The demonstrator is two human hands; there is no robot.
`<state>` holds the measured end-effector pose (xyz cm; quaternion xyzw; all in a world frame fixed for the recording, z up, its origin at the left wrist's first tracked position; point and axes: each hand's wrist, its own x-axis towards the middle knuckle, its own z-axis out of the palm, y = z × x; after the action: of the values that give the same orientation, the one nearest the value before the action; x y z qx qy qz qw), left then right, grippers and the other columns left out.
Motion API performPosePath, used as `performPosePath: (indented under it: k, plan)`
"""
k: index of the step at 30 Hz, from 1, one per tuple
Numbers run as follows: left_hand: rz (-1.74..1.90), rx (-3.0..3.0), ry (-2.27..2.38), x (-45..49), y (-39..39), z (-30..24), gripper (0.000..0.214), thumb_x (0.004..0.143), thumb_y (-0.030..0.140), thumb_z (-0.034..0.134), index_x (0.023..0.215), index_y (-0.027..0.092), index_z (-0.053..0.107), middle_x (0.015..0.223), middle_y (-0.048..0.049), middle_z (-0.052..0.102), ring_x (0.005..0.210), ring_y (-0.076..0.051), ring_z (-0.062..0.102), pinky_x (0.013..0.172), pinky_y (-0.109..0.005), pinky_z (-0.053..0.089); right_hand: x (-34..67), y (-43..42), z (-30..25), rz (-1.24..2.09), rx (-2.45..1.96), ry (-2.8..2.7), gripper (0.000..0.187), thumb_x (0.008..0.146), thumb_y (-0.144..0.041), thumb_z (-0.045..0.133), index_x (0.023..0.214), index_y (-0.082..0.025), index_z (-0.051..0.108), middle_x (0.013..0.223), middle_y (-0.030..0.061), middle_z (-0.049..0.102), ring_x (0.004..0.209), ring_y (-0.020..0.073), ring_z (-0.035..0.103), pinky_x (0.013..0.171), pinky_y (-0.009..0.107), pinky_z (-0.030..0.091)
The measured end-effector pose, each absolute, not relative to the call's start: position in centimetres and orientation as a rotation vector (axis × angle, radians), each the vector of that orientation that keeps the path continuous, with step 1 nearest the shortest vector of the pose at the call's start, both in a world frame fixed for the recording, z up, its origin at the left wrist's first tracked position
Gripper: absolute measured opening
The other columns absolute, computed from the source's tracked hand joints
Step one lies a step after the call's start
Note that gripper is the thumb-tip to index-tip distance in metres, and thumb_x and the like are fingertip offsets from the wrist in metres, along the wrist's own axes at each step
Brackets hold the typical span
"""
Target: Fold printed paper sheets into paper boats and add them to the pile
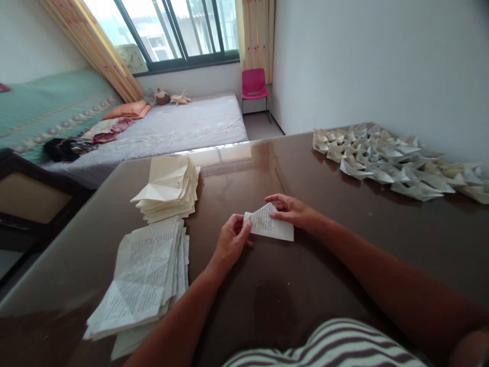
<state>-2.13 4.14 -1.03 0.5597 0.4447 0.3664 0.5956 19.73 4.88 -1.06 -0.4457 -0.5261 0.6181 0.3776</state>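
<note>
A folded sheet of printed paper (273, 229), its top coming to a blunt peak, is held between my two hands just above the brown table. My left hand (234, 235) pinches its left corner, thumb on the printed face. On the right side, my right hand (288, 210) grips the upper edge with the thumb in front and the fingers behind. Left of my left hand lie a stack of creased printed sheets (148, 270) and, beyond it, a stack of yellowish creased sheets (171, 186).
Many folded paper boats (393, 158) crowd the table's (244, 173) far right, by the white wall. Past the far edge are a bed (206, 120) and a pink chair (254, 86) under a window (179, 30). A dark wooden cabinet (34, 199) stands at the left.
</note>
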Motion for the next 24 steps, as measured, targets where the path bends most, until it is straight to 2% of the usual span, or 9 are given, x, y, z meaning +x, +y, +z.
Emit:
performPosePath:
  k: [2,5,7,10,12,18,24]
  plan:
    - [0.780,1.366,1.074,-2.4,4.6,-1.4,0.036,0.080,0.048,0.061,0.090,0.014,0.055,0.074,-0.0004,0.059,0.061,-0.011,0.056,0.043,-0.018,0.043,20.0,5.1,-1.4,1.470,-1.191,-1.510,0.051,0.082,-0.034,0.065,0.126,-0.017,0.046,0.089,0.0037,0.068,0.073,0.0148,0.064,0.061,0.025,0.050]
    - [0.750,1.646,1.179,-2.7,4.9,-1.6,0.029,0.083,0.045,0.057,0.083,0.016,0.056,0.067,0.0020,0.057,0.057,-0.010,0.051,0.048,-0.018,0.039,19.8,5.2,-1.5,1.177,-1.322,-1.787,0.042,0.085,-0.029,0.060,0.125,-0.017,0.050,0.084,0.0023,0.066,0.074,0.0153,0.062,0.066,0.027,0.049]
    - [0.714,1.881,1.273,-2.9,4.9,-1.5,0.025,0.084,0.040,0.055,0.076,0.017,0.055,0.064,0.0031,0.056,0.057,-0.009,0.049,0.054,-0.020,0.037,19.2,4.9,-1.1,0.883,-1.426,-1.904,0.040,0.085,-0.024,0.059,0.124,-0.017,0.053,0.093,0.0053,0.067,0.080,0.0165,0.061,0.074,0.030,0.049]
    - [0.594,2.094,1.379,-3.2,5.0,-1.1,0.023,0.086,0.036,0.052,0.072,0.018,0.053,0.061,0.0039,0.053,0.056,-0.010,0.047,0.056,-0.021,0.033,18.1,3.8,-0.1,0.365,-1.463,-2.107,0.031,0.090,-0.022,0.053,0.120,-0.020,0.058,0.116,0.0097,0.062,0.102,0.0218,0.054,0.090,0.037,0.043]
    - [0.515,2.160,1.424,-3.3,5.1,-0.8,0.023,0.087,0.035,0.050,0.072,0.019,0.053,0.061,0.0033,0.054,0.056,-0.010,0.048,0.056,-0.022,0.032,17.4,3.1,0.4,0.193,-1.409,-2.300,0.028,0.093,-0.021,0.047,0.115,-0.022,0.063,0.116,0.0089,0.062,0.106,0.0231,0.050,0.093,0.038,0.039]
    - [0.413,2.342,1.544,-3.8,5.3,-0.3,0.020,0.090,0.034,0.048,0.083,0.022,0.062,0.086,0.0001,0.063,0.067,-0.011,0.056,0.064,-0.024,0.035,17.0,2.5,0.1,0.274,-1.354,-2.538,0.034,0.090,-0.016,0.047,0.118,-0.026,0.062,0.112,0.0060,0.061,0.101,0.0198,0.052,0.088,0.032,0.041]
    - [0.268,2.522,1.648,-3.7,4.9,-0.6,0.023,0.093,0.039,0.046,0.090,0.027,0.065,0.094,0.0016,0.064,0.071,-0.012,0.058,0.058,-0.025,0.032,17.2,2.9,-0.4,0.305,-1.372,-2.518,0.034,0.089,-0.016,0.047,0.118,-0.026,0.062,0.112,0.0059,0.060,0.101,0.0195,0.052,0.089,0.032,0.041]
